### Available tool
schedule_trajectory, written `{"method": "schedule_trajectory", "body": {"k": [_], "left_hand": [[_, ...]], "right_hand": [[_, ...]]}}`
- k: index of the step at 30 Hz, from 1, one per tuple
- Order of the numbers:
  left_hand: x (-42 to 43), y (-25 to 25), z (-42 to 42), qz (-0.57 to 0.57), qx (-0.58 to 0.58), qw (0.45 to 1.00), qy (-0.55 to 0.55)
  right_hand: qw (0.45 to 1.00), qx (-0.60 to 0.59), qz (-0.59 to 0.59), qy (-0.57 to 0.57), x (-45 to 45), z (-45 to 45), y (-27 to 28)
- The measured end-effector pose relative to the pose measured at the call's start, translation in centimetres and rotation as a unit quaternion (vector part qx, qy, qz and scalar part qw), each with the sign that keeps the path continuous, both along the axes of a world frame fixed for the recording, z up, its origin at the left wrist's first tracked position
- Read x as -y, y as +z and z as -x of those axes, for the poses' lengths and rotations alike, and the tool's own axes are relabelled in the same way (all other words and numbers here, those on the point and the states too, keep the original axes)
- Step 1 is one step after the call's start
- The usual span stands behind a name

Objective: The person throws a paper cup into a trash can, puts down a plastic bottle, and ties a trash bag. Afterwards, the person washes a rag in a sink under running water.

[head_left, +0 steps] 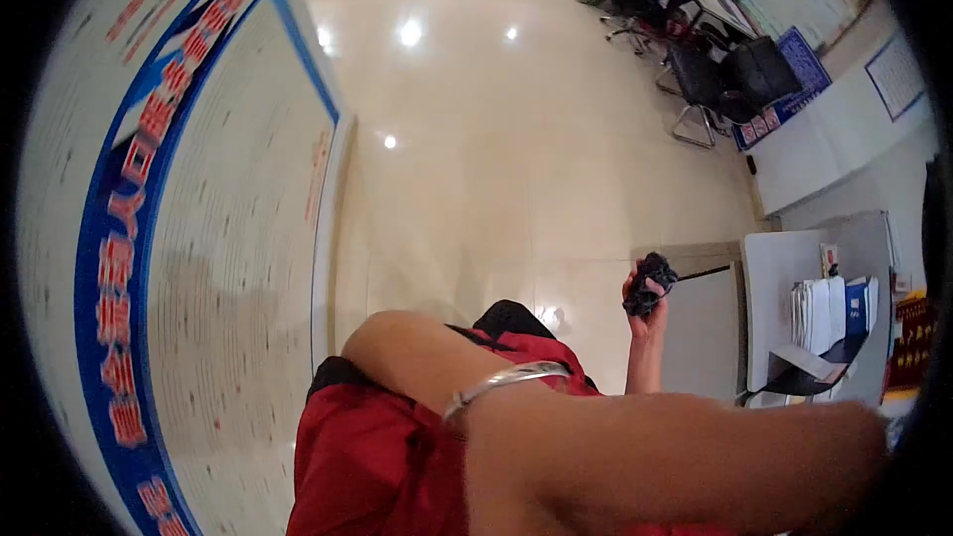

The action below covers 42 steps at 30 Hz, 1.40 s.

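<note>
A wall board (pixel 233 238) stood far left of the grey panel (pixel 705 337). Beside the panel's left edge, the right hand (pixel 649 322) clasped a dark bundle (pixel 655 268). Below the panel, apart, extended the left hand (pixel 685 452); its grip was indeterminable.

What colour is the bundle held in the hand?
The bundle is near-black, best seen in the head view.

- A red cloth garment (pixel 382 452) with black sections (pixel 339 372) is worn.
- A narrow, curved, silver-coloured metal bangle (pixel 511 375) is worn on the left arm (pixel 606 452).
</note>
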<state>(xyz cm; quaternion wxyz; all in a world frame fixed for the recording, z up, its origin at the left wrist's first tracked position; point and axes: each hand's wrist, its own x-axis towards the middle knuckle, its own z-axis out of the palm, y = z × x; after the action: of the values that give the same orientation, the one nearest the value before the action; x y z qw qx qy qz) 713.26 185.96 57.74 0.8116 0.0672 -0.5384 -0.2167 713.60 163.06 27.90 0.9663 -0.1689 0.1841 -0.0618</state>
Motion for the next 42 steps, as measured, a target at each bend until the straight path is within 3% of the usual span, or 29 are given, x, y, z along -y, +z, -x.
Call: {"method": "schedule_trajectory", "body": {"k": [4,9,12,16,21,26,28,34,36,40,42], "left_hand": [[-4.6,-0.5,-10.0,0.021,0.013,0.999,0.039],[-8.7,-1.3,-25.4,0.058,0.032,0.985,0.162],[-10.2,-1.1,-34.4,0.084,0.049,0.968,0.230],[-11.9,-0.1,-43.1,0.100,0.060,0.947,0.300],[-14.8,-1.0,-54.6,0.104,0.082,0.921,0.366],[-19.3,-2.5,-66.3,0.100,0.093,0.905,0.403],[-21.4,-2.3,-71.2,0.099,0.095,0.900,0.414],[-25.8,-1.0,-84.8,0.096,0.024,0.894,0.437],[-26.9,-1.2,-89.0,0.102,-0.007,0.890,0.444],[-30.9,-3.2,-96.6,-0.017,0.021,0.870,0.493],[-31.7,-6.0,-98.6,0.038,-0.141,0.836,0.528]], "right_hand": [[0.996,-0.036,-0.005,-0.079,0.7,-4.7,-3.6],[0.996,-0.036,-0.031,-0.075,1.8,-19.8,-5.4],[0.999,-0.040,0.017,-0.034,2.1,-32.8,-6.2],[0.992,0.007,0.112,0.056,-2.6,-48.8,-1.2],[0.974,0.072,0.112,0.185,-11.1,-67.0,1.8],[0.968,0.069,0.090,0.224,-16.9,-81.2,-0.9],[0.979,0.063,0.054,0.188,-17.7,-85.4,-1.3],[0.993,0.027,-0.010,0.116,-16.5,-95.6,-1.6],[0.996,0.000,0.051,0.072,-16.0,-99.3,-3.4],[0.996,-0.049,0.007,0.071,-16.2,-107.1,-7.8],[0.995,-0.071,-0.006,0.074,-18.2,-113.4,-8.9]]}}
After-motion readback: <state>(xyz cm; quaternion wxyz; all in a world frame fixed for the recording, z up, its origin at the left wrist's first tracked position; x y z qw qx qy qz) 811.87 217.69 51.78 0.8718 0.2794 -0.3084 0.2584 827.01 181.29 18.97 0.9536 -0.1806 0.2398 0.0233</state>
